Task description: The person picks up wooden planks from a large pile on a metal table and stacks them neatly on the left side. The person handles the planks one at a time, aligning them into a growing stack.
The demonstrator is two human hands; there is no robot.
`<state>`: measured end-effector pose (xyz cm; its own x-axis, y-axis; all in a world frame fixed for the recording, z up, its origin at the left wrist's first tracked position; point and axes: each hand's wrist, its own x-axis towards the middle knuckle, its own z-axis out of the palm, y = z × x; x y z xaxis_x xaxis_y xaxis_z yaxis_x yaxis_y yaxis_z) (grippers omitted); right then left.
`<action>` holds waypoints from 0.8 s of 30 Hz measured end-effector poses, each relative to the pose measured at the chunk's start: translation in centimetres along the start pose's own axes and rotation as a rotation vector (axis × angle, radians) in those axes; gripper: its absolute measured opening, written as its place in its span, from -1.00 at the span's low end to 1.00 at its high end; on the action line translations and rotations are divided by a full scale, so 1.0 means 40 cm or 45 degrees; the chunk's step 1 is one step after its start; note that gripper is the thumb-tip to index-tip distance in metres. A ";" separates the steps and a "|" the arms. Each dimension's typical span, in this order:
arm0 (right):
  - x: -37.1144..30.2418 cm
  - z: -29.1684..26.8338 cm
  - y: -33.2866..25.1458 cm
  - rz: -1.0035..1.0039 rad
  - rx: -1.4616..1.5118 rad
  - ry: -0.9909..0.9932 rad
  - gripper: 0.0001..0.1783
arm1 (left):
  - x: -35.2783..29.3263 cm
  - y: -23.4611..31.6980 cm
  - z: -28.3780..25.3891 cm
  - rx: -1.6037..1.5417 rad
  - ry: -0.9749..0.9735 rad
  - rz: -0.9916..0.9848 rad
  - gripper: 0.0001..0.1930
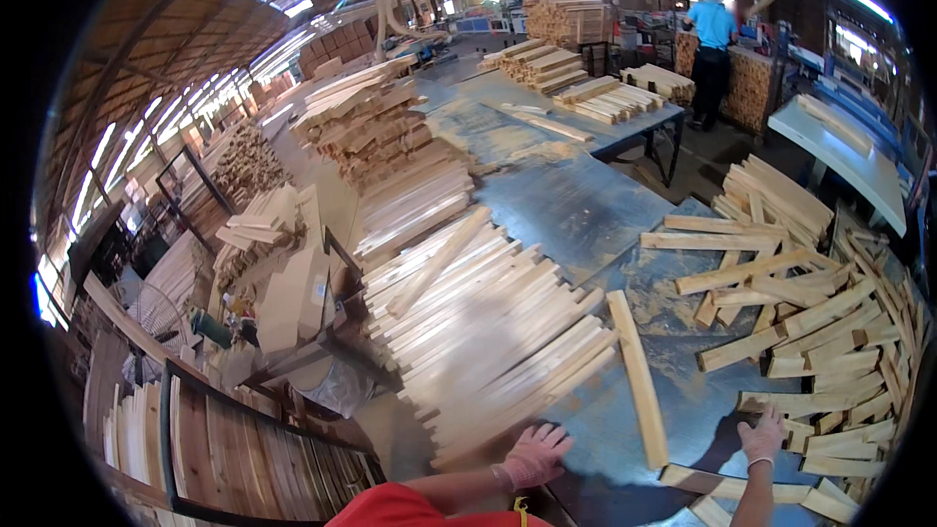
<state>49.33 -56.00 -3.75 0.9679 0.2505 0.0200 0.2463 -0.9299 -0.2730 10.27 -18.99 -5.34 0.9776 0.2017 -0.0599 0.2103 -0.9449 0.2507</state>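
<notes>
My left hand [535, 456], in what looks like a thin pale glove, is stretched out at the near edge of a row of wooden strips [498, 332] laid side by side. Its fingers are apart and hold nothing. Over on the right, my right hand [763, 437] reaches to a loose heap of wooden strips [830, 361], fingers extended at the end of one piece; whether they touch it I cannot tell. Between the hands, a single wooden strip [639, 381] lies lengthwise on the blue-grey metal table [576, 205]. Another strip [439, 263] rests slantwise on top of the row.
Tall stacks of lumber [371, 127] rise beyond the row. More stacked strips [610, 98] lie on the table's far end, near a person in a blue shirt [711, 29]. A metal-framed rack of boards [254, 439] stands at my left, and a pale side table [839, 146] at the far right.
</notes>
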 end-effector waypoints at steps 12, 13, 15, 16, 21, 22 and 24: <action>-0.315 0.073 0.171 -0.657 0.087 -0.241 -0.01 | 0.095 0.083 -0.047 0.013 -0.250 -0.287 -0.26; -0.324 0.043 0.163 -0.724 0.101 -0.270 -0.02 | 0.130 0.107 -0.049 -0.122 -0.222 -0.406 -0.26; -0.353 -0.041 0.147 -0.860 0.134 -0.329 -0.06 | 0.211 0.167 -0.056 -0.195 0.074 -0.441 -0.28; -0.379 -0.091 0.141 -0.892 0.111 -0.323 -0.10 | 0.263 0.202 -0.051 -0.183 0.136 -0.475 -0.28; -0.436 -0.117 0.190 -0.897 0.035 -0.460 -0.02 | 0.540 0.320 -0.073 -0.165 0.019 -0.596 -0.26; -0.439 -0.114 0.196 -0.915 0.020 -0.495 -0.02 | 0.555 0.324 -0.063 -0.115 0.054 -0.602 -0.26; -0.441 -0.110 0.195 -0.992 -0.091 -0.514 -0.03 | 0.572 0.264 0.005 -0.251 0.149 -0.670 -0.27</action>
<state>34.39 -68.86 -2.00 0.4350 0.8843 -0.1695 0.8452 -0.4660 -0.2619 34.85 -24.39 -4.25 0.7328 0.6696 -0.1211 0.6550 -0.6459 0.3921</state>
